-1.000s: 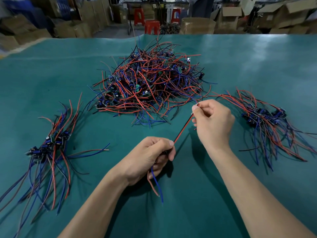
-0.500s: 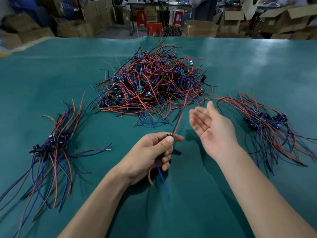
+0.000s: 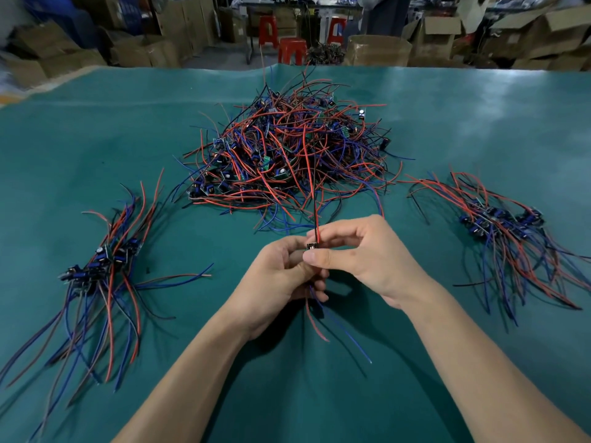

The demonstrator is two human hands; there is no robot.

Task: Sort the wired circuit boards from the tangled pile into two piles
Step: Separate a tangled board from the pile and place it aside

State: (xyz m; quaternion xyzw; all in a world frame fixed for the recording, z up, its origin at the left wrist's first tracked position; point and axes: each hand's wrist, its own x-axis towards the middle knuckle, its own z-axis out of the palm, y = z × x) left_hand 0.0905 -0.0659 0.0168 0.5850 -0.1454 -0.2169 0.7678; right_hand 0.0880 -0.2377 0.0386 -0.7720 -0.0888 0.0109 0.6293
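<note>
At the left of the green bench [image 3: 479,123] lies the left pile [image 3: 96,270], its boards gathered at one place and the wires spread out toward the near edge. In the middle, further away, is the tangle [image 3: 287,155], a heap of red, blue and black wires with small boards caught inside it. In front of it both hands are together on one board [image 3: 311,246], lifted above the bench. The left hand [image 3: 281,276] has its fingers curled round the board from below, and the right hand [image 3: 367,254] pinches it from the other side, thumb and forefinger closed at the place where the red and black wires [image 3: 315,199] go upward. A red and a blue wire hang down under the hands. I think the board is very light and stiff, while the wires are soft and catch easily on each other, so it is better to hold the board itself and not pull at the solder joints. The fingers hide most of the board, so its type cannot be told. At the right is the right pile [image 3: 502,222]; its wires run past the frame edge. The boxes behind are blurred.
</note>
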